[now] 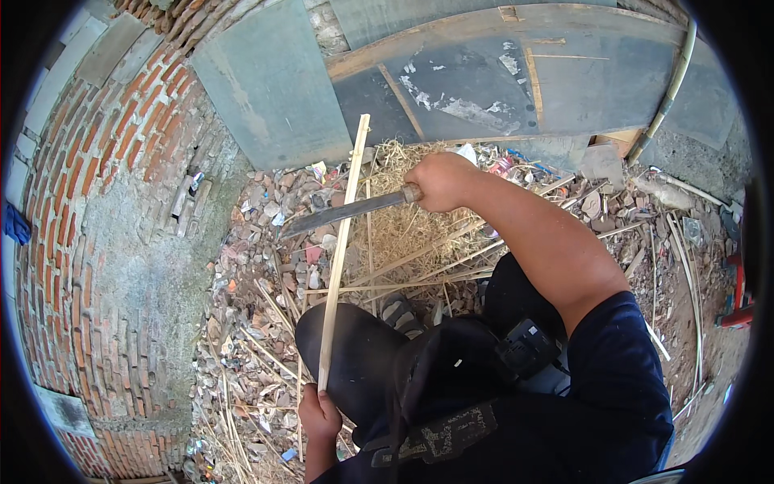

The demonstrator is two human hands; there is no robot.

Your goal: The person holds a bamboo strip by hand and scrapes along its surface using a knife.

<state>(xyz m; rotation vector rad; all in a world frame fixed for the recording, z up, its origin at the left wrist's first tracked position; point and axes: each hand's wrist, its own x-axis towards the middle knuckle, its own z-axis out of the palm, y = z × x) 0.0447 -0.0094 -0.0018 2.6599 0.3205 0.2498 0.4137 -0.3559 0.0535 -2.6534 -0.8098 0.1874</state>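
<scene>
Hands clamped: left hand (320,413) gripping bamboo strip (342,242) low, right hand (439,181) driving knife (347,211) across it mid-length; shavings (403,234) piled on ground (266,323), upper strip seemingly left.

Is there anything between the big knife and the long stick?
Nothing visible does. The knife in the right hand already lies across the bamboo strip, blade against it, while the left hand holds the strip's lower end.
</scene>
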